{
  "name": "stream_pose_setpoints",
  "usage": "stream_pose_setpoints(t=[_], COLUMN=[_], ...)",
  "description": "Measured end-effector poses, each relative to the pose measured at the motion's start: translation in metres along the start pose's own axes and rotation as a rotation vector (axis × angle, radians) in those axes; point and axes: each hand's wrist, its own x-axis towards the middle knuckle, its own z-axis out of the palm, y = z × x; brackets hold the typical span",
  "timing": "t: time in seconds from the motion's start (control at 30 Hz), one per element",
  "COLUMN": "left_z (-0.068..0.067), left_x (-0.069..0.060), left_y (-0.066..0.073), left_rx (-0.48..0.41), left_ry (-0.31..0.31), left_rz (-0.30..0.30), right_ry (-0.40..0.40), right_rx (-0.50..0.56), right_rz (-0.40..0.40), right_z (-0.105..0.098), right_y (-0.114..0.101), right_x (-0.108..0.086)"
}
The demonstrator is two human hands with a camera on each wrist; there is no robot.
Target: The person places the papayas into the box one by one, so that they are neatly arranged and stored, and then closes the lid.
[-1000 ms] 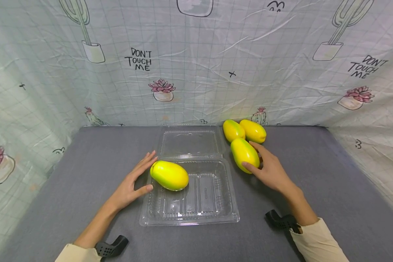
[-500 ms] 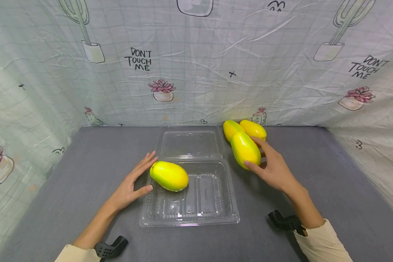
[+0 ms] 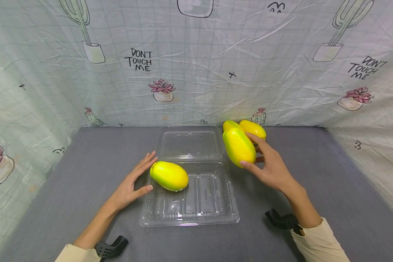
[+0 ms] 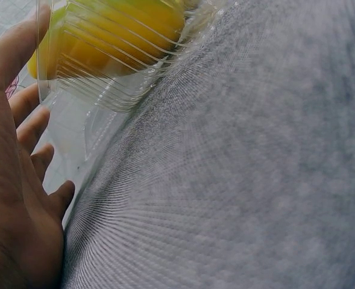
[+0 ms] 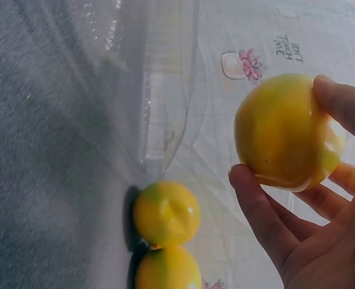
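Observation:
My right hand grips a yellow-green papaya between thumb and fingers. In the right wrist view that papaya is up off the table, its rounded end towards the camera. My left hand lies with fingers extended at the left side of a clear plastic clamshell box. In the left wrist view its thumb and fingers are at the box's rim; firm contact is hard to judge. Another papaya lies in the left part of the box's base, near the left fingers.
Two more papayas, one at the back and one partly hidden, rest against the printed curtain. The box's lid lies unfolded behind its base. Grey cloth covers the table.
The right hand has lifted its papaya from the table and, over the last half second, shifted it left towards the box. The left hand and the boxed papaya have stayed put.

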Motion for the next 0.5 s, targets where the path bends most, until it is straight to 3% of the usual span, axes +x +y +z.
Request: stream_pose_setpoints(t=[0.5], left_z=[0.0], left_x=[0.0], left_y=[0.0], left_rx=[-0.002], left_ry=[0.002], left_rz=[0.01], right_ry=[-0.004], right_rx=[0.024], right_rz=[-0.113], right_z=[0.013], right_y=[-0.012], right_x=[0.009])
